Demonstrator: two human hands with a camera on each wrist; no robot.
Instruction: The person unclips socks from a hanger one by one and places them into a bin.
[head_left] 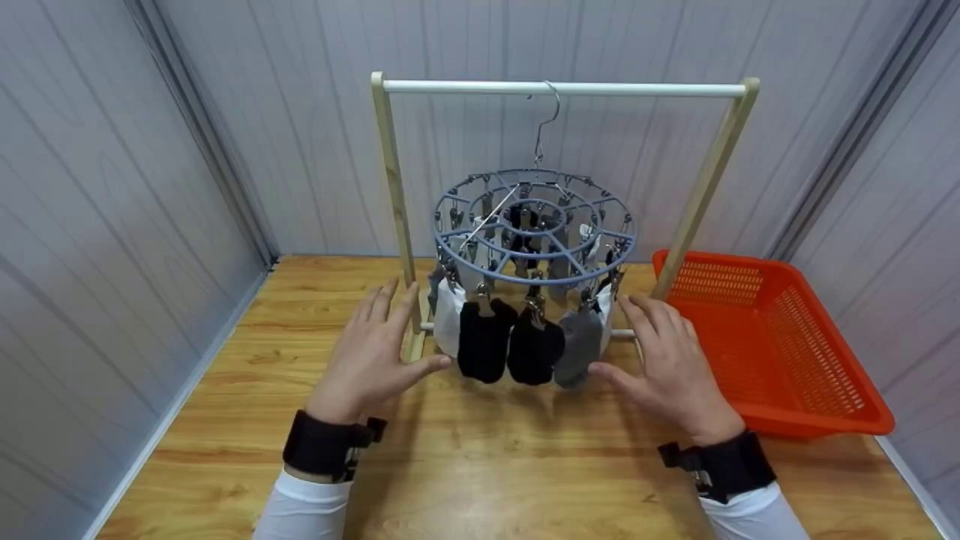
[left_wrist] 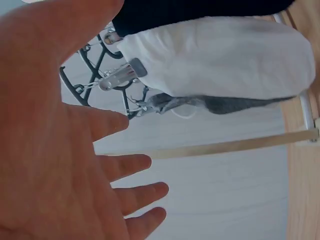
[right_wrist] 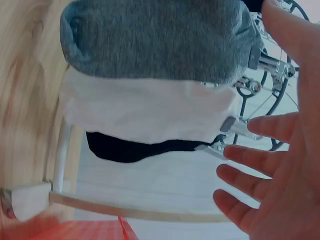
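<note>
A round grey-blue clip hanger (head_left: 487,271) hangs by its metal hook from a white bar, with socks clipped around it. At its front hang two black socks (head_left: 484,341) and a grey sock (head_left: 579,346), with a white sock (head_left: 450,315) on the left side. My left hand (head_left: 369,360) is spread beside the white sock, its thumb pointing toward the socks. On the other side my right hand (head_left: 664,360) is spread too, thumb tip close to the grey sock. In the right wrist view a white sock (right_wrist: 150,107) and a black sock (right_wrist: 135,148) show behind the grey one. Neither hand holds anything.
The wooden stand (head_left: 394,180) carries the white bar (head_left: 637,89) and rests on the wood-grain table (head_left: 480,480). An orange plastic basket (head_left: 765,337) sits on the right, partly behind the stand's leg. Pale panel walls (head_left: 315,135) enclose the table at the back and sides.
</note>
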